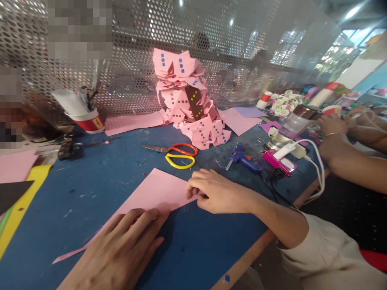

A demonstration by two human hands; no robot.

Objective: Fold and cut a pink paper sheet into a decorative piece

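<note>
A perforated metal screen [130, 80] stands behind the blue desk [75, 193]. Left of the left hand [121, 245] lies yellow paper [22, 213]; that hand rests flat, fingers close together, over the near edge of a pink paper sheet [157, 189] reaching between both hands. Scissors [167, 150] lie just beyond the sheet. The right hand [220, 191] curls at its right corner; whether it pinches there, I cannot tell. Past it lies a blue glue gun [244, 158]. Even left-finger pressure, with the right fingertips steadying the corner, should prevent slipping or buckling.
</note>
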